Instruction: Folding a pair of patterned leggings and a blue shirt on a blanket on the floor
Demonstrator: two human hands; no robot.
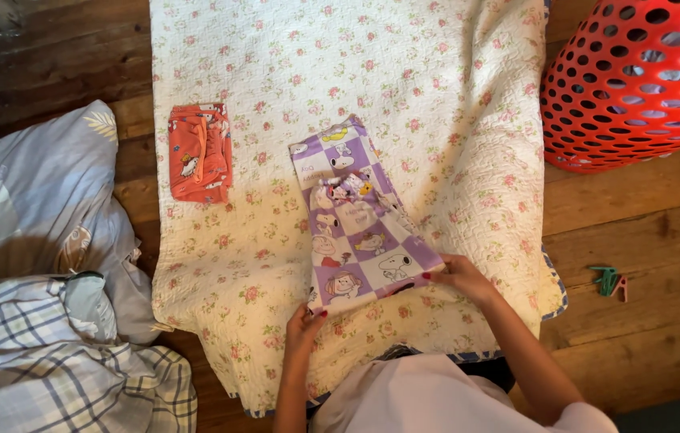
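a big flowery quilt (436,96) covers the wood floor (645,216). a red basket with holes (637,80) sits at its far right. a purple checked cartoon cloth (360,232) lies in the middle of the quilt. the left hand (304,322) and right hand (458,277) each pinch a near corner of it, fingers shut on the cloth. a small folded orange cloth (199,152) lies to the left.

Probably a home: a floral quilt (436,96) on a wooden floor (637,224); pillows (35,192); a red laundry basket (637,80).
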